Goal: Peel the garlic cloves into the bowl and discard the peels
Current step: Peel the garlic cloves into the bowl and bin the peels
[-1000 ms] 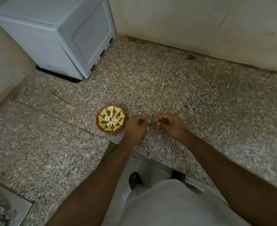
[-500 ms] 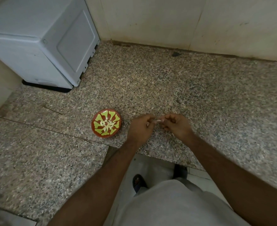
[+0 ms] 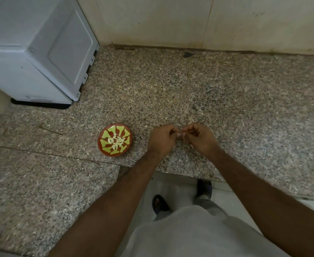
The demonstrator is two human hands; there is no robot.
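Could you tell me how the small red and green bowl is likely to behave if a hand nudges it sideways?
The bowl looks small and shallow, holding only a few peeled cloves, so it is probably light and would slide on the polished granite counter. Its low, wide shape suggests that it would not tip easily. Its material cannot be told.

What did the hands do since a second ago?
Not much. The left hand and right hand were slightly apart and have closed together, pinching a small pale garlic piece between their fingertips. Nothing was dropped. The bowl with peeled cloves stayed put on the counter.
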